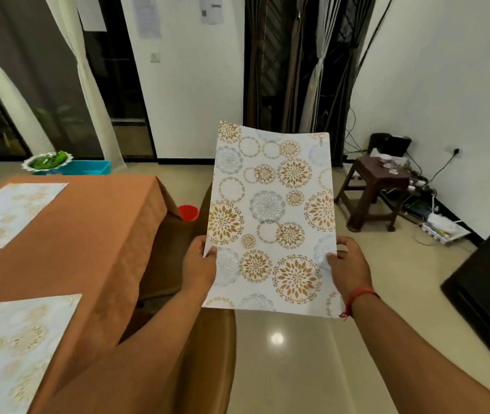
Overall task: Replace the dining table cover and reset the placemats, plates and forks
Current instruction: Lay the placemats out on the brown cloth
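Note:
I hold a white placemat printed with gold and grey flower circles out in front of me, over the floor to the right of the table. My left hand pinches its left edge and my right hand pinches its right edge, thumbs on top. The dining table on the left wears an orange cover. Two matching placemats lie on it, one far and one near. No plates or forks are in view.
A brown chair stands beside the table under my left arm. A red cup sits on the floor past the table corner. A dark wooden stool and cables are at the right wall, a black cabinet at far right.

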